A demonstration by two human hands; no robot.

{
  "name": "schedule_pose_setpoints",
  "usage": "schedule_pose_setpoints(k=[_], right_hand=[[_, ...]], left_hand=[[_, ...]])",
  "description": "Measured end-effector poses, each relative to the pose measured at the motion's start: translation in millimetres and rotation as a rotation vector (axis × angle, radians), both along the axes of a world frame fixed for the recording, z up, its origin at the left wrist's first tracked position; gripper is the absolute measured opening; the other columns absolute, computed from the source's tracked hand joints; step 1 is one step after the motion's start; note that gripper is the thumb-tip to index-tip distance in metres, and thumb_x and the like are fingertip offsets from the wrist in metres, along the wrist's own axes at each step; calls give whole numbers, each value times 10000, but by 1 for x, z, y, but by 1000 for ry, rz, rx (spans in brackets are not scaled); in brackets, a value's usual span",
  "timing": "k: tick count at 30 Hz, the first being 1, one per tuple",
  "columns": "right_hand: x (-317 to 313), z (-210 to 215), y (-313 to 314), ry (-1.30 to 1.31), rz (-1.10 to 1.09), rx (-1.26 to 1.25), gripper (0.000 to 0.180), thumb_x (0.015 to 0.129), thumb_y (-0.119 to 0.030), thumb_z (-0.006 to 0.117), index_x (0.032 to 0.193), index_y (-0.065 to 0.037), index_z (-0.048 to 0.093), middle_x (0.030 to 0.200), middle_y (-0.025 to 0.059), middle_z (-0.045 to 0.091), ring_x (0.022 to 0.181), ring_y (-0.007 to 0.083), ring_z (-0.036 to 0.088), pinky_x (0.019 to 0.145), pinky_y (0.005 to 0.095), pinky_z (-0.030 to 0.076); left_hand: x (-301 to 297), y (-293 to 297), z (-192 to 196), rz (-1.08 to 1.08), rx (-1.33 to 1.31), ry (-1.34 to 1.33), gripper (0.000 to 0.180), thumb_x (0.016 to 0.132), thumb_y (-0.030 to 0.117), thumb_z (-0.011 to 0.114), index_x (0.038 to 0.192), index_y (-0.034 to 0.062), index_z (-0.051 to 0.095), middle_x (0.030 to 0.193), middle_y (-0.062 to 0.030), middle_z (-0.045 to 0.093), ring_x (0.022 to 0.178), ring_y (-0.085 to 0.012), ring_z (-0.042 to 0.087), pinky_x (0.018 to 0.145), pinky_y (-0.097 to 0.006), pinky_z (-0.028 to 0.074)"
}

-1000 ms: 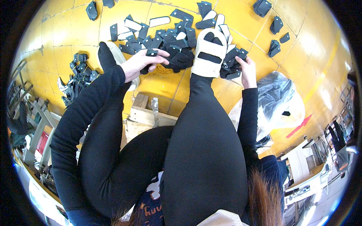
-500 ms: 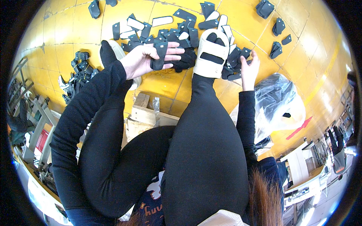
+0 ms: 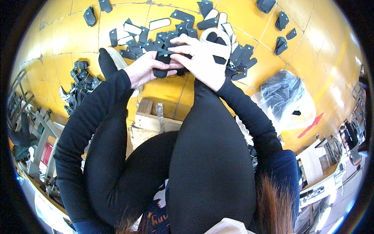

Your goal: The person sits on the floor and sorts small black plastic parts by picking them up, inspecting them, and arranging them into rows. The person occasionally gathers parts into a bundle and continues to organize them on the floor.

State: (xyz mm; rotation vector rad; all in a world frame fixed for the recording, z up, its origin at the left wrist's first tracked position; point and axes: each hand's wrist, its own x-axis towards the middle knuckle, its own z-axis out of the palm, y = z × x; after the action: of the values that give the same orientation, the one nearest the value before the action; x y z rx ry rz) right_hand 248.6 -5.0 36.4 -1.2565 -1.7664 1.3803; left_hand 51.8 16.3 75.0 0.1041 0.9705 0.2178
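Observation:
My left hand [image 3: 141, 71] holds a dark, rounded, flat fabric pad [image 3: 161, 69] upright, the thumb on its face and the fingers behind. My right hand [image 3: 204, 62] has come to the same pad from the right. Its thumb and fingers close on the pad's upper right edge, though their tips partly hide what is between them. Just beyond both hands lies a loose heap of similar dark pads [image 3: 146, 37], a few showing white faces. My foot in a cream sandal [image 3: 215, 46] rests partly behind the right hand, with more dark pads [image 3: 242, 56] beside it.
Small stacks of dark pads [image 3: 281, 45] lie at the far right. A clear plastic bag [image 3: 286, 99] with dark contents sits on the yellow tiled floor [image 3: 249, 17]. Strapped dark pieces [image 3: 81, 84] are piled at left. A wooden block [image 3: 147, 119] stands between my legs.
My right hand has moved left from the pads beside the sandal to the pad in my left hand. The left hand keeps its hold; the whole view has shifted slightly.

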Motion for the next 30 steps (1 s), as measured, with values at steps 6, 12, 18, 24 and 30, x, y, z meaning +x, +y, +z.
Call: schedule_pose_setpoints(k=[6, 12, 18, 24, 30], right_hand=[[1, 10, -4, 52, -74, 5, 162, 824, -103, 622, 970, -61, 680, 1089, 60, 626, 1008, 187, 573, 876, 308, 449], [2, 2, -11, 292, -211, -470, 247, 895, -147, 576, 1108, -21, 584, 962, 68, 637, 855, 132, 604, 786, 248, 460], [-13, 5, -21, 115, -118, -269, 292, 934, -228, 523, 1125, -10, 550, 898, 101, 626, 860, 165, 604, 779, 286, 468], [11, 4, 5, -80, -252, -368, 291, 934, -278, 530, 1022, -5, 582, 870, 76, 629, 811, 145, 594, 674, 270, 443], [85, -28, 18, 202, -744, -300, 187, 888, -107, 562, 1044, -7, 588, 913, 55, 631, 820, 119, 578, 746, 267, 464]], left_hand=[[-6, -4, -2, -46, 26, -2, 366, 874, 43, 562, 1232, 38, 486, 1190, -80, 569, 1085, -184, 579, 948, -360, 480], [-4, -9, -14, -267, 255, 83, 297, 883, 208, 619, 1144, 69, 585, 1024, 4, 618, 931, -89, 564, 878, -241, 419], [3, -17, -10, -313, 303, 167, 174, 880, 266, 643, 977, 121, 626, 791, 61, 558, 734, -63, 510, 704, -241, 402], [-8, -22, -28, -524, 291, 157, 242, 910, 263, 584, 1068, 81, 596, 903, 15, 588, 832, -76, 529, 785, -235, 415], [-41, -47, -58, -760, 567, 321, 247, 888, 254, 552, 1040, 69, 614, 902, -68, 616, 842, -173, 600, 800, -308, 453]])
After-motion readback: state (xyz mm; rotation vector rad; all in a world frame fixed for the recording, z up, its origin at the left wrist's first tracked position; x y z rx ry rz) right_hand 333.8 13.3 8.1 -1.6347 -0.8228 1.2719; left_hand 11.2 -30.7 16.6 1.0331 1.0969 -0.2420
